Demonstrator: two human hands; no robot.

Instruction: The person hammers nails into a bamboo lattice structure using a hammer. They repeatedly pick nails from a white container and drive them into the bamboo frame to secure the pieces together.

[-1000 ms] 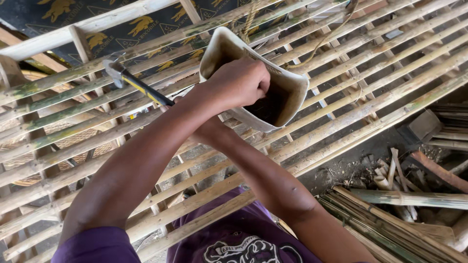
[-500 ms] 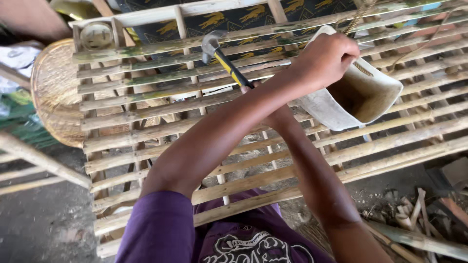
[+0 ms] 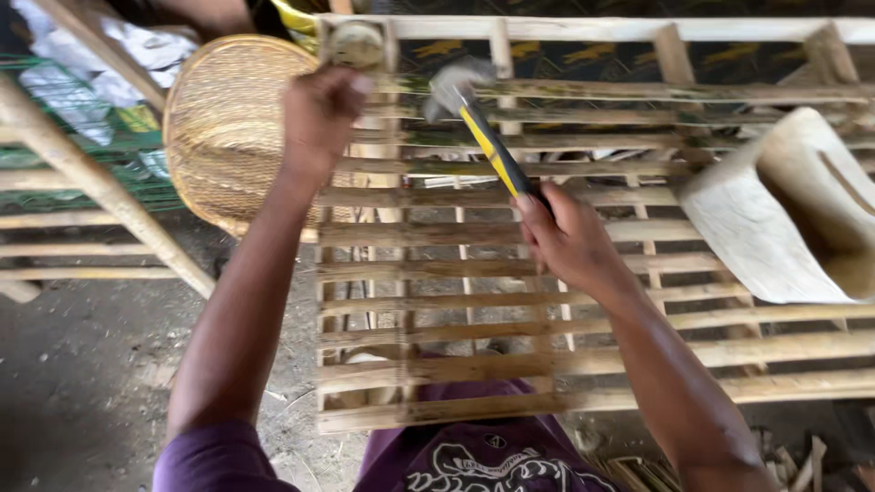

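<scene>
Hammer point(image 3: 483, 137): metal head, grey and blurred; yellow-and-black handle, straight and slim. Long axis diagonal, head pointing up and left toward the far rail, grip end down and right. Held over the upper middle of the slatted frame point(image 3: 583, 355), head just above the far slats.

Right hand point(image 3: 570, 244): clenched around the lower end of the handle, fingers wrapped fully, thumb side up.

Left hand point(image 3: 321, 114): closed, fingertips pinched together at the top left corner of the frame; what sits between them too small and blurred to tell. Knuckles just beside a round cut bamboo end point(image 3: 357, 41).

Frame: split bamboo slats, pale tan with green streaks, running left to right, laid over thicker squared uprights; gaps between slats show ground below. Surface rough, fibrous.

Pale container point(image 3: 775, 214): thick-walled, curved, off-white, open side facing right; rests on the slats at the right edge, well apart from the hammer.

Woven basket point(image 3: 232, 128): round, tan, fine weave, tilted on edge behind the left forearm.

Loose poles point(image 3: 100, 182) at left, slanting. Purple shirt point(image 3: 456, 446) at bottom. Bare earth floor point(image 3: 82, 364), dusty, with scraps and offcuts point(image 3: 802, 460) at lower right.
</scene>
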